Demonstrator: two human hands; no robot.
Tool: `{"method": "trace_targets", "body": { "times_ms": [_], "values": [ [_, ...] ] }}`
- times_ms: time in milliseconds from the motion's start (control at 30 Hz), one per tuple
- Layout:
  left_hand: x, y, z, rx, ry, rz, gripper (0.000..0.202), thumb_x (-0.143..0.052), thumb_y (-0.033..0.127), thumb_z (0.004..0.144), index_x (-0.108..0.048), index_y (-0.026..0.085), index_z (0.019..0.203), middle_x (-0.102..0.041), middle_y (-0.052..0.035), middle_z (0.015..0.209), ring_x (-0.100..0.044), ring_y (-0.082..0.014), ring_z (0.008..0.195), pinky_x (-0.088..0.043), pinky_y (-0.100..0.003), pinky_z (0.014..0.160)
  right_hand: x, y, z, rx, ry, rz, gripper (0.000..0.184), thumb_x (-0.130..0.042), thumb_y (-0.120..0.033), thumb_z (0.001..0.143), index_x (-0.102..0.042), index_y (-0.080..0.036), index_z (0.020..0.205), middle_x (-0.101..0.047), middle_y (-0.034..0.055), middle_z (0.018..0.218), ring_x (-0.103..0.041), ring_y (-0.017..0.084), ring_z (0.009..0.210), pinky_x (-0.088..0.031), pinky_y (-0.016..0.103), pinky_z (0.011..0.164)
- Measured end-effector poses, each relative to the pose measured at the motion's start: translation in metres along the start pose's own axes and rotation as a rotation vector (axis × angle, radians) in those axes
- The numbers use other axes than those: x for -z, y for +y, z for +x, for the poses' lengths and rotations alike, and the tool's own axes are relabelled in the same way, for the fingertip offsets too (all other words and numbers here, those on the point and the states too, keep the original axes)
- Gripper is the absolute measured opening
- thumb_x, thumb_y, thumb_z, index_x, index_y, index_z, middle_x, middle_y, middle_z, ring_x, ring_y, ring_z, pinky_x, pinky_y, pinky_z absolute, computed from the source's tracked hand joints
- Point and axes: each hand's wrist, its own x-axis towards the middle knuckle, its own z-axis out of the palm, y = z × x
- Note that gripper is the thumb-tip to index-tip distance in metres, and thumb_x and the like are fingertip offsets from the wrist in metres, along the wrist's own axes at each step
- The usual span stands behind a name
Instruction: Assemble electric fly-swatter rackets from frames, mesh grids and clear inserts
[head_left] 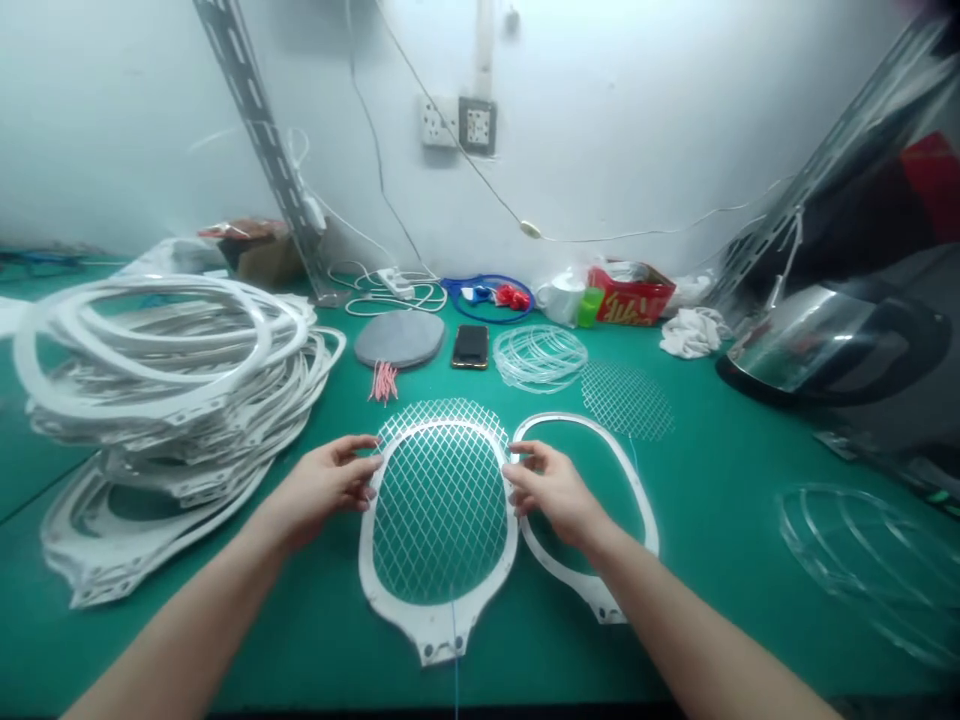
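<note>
A white wall (150, 120) with two sockets (457, 125) and trailing cables (375, 150) stands behind your green counter (712, 570). From your head view, the white oval frame (431, 625) lies flat in front of you with a diamond mesh (441, 510) resting in it, and a thinner open frame (641, 510) lies just beside it on the right. Your left hand (322, 490) sits at the oval frame's upper left rim, fingers spread and lightly curled. Your right hand (555, 490) lies over the thinner frame's inner edge, its fingertips reaching the oval frame's upper right rim. Neither hand seems to clamp anything, though the grip is hard to be sure of from here. The mesh is the weak spot: a sideways nudge could shift it off-centre, and the blue thread (454, 650) at the frame's foot could snag. The tall frame stack (165, 370) on your left could slide if bumped. The red box (631, 295) carries yellow lettering (626, 306), too blurred to read.
</note>
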Motion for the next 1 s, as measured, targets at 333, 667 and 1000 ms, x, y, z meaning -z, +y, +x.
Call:
{"method": "trace_targets", "body": {
  "times_ms": [333,667,1000],
  "values": [
    [0.007,-0.022,0.012,0.054,-0.042,0.281,0.047,-0.072,0.038,0.057,-0.051,0.014,0.091,-0.051,0.0044,0.044,-0.050,-0.0132,0.042,-0.034,-0.021,0.039,-0.003,0.003,0.012,0.061,0.012,-0.632,0.033,-0.059,-0.019,0.071,-0.062,-0.007,0.101,-0.058,0.0008,0.062,-0.053,0.010,0.051,-0.042,0.021,0.047],
    [0.008,-0.022,0.022,0.025,-0.025,0.463,0.048,-0.064,0.041,0.061,-0.046,0.016,0.097,-0.055,0.0043,0.046,-0.053,-0.0153,0.045,-0.039,-0.023,0.041,-0.003,0.008,0.014,-0.032,0.026,-0.577,0.029,-0.058,-0.014,0.068,-0.057,-0.009,0.097,-0.054,-0.0029,0.057,-0.050,0.010,0.043,-0.041,0.022,0.044],
    [0.003,-0.022,0.029,-0.146,0.093,0.953,0.022,-0.056,0.041,0.065,-0.047,0.021,0.069,-0.062,0.0006,0.057,-0.059,-0.0178,0.057,-0.038,-0.025,0.051,-0.013,0.010,0.016,0.052,0.121,-0.863,0.020,-0.060,-0.018,0.071,-0.057,-0.015,0.091,-0.062,0.0032,0.071,-0.057,0.015,0.063,-0.039,0.024,0.056]
  ]
}}
